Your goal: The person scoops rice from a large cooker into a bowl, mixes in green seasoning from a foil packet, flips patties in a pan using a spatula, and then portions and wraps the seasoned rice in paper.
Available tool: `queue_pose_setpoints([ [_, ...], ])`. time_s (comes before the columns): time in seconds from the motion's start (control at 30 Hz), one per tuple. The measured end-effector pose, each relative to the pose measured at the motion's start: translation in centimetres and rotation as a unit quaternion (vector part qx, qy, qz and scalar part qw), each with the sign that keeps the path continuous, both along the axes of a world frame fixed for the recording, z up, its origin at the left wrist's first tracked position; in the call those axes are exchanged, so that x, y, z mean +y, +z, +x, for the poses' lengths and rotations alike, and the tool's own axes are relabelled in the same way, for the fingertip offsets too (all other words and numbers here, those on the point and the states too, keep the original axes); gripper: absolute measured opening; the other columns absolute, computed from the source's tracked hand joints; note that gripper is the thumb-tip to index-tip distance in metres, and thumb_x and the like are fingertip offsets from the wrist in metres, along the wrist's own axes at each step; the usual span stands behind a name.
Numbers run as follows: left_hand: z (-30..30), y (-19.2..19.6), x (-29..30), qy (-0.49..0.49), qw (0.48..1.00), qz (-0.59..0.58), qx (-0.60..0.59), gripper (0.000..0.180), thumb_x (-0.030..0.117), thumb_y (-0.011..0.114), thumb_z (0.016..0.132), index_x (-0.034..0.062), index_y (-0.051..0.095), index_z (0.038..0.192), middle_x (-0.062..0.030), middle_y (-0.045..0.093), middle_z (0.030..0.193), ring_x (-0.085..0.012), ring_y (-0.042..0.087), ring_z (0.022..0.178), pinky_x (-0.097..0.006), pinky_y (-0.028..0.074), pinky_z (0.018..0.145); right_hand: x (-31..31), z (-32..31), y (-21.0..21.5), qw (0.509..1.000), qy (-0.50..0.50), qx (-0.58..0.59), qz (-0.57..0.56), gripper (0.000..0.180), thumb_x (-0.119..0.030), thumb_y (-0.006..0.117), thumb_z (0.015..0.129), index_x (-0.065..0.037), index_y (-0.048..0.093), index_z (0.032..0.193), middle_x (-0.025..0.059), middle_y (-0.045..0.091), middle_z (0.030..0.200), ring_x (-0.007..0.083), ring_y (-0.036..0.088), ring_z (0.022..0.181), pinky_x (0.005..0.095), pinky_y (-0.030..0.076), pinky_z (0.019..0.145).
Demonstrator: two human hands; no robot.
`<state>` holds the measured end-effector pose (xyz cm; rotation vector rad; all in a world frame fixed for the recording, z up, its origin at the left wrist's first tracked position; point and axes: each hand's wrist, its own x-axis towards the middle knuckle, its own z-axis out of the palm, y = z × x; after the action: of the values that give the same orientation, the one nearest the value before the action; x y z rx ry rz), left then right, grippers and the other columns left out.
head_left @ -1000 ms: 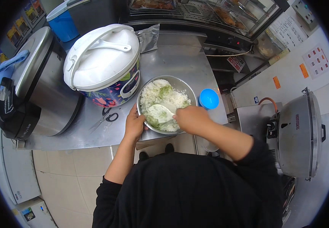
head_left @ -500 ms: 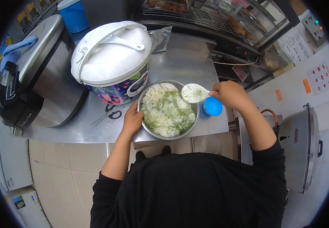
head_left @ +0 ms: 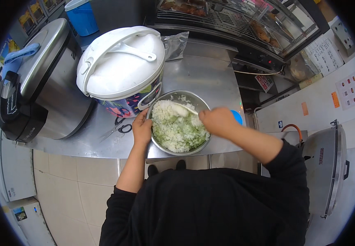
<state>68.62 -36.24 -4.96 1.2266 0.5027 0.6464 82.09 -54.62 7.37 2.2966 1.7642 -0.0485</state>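
Observation:
A round metal bowl (head_left: 187, 151) of white rice mixed with green bits (head_left: 177, 129) stands at the front edge of a steel counter (head_left: 210, 80). My left hand (head_left: 142, 128) grips the bowl's left rim. My right hand (head_left: 216, 121) is over the bowl's right side, closed on the handle of a white rice paddle (head_left: 182, 108) whose blade lies in the rice near the far rim.
A big white-lidded rice cooker (head_left: 120, 67) stands just left of and behind the bowl. Black-handled scissors (head_left: 118, 129) lie beside my left hand. A blue lid (head_left: 238, 117) sits behind my right hand. A large steel urn (head_left: 42, 86) is at far left, and a glass food display (head_left: 235, 20) at the back.
The right hand had the paddle in the rice, lifted it toward the blue lid at the right, and has now brought it back into the bowl. The left hand stayed on the rim.

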Motion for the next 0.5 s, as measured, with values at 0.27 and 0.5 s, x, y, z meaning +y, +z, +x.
queue_pose_setpoints([
  [0.27, 0.4, -0.3, -0.2, 0.004, 1.000, -0.007, 0.023, 0.040, -0.005, 0.042, 0.068, -0.0069, 0.048, 0.108, -0.0110, 0.058, 0.090, -0.0116, 0.055, 0.074, -0.021, 0.042, 0.066, -3.5, -7.1, -0.6, 0.996, -0.060, -0.010, 0.060, 0.011, -0.014, 0.049, 0.072, -0.004, 0.053, 0.074, 0.0095, 0.054, 0.061, 0.0219, 0.057, 0.054, 0.0357, 0.045, 0.045],
  [0.5, 0.1, -0.6, 0.7, -0.004, 0.996, 0.063, 0.068, 0.042, -0.001, 0.044, 0.068, -0.0062, 0.048, 0.110, -0.0102, 0.058, 0.092, -0.0106, 0.055, 0.077, -0.020, 0.042, 0.069, -0.2, -4.3, 6.2, 0.960, -0.230, 0.161, -0.003, 0.029, -0.029, 0.040, 0.084, -0.005, 0.058, 0.081, 0.0149, 0.060, 0.075, 0.0321, 0.058, 0.068, 0.0412, 0.046, 0.058],
])
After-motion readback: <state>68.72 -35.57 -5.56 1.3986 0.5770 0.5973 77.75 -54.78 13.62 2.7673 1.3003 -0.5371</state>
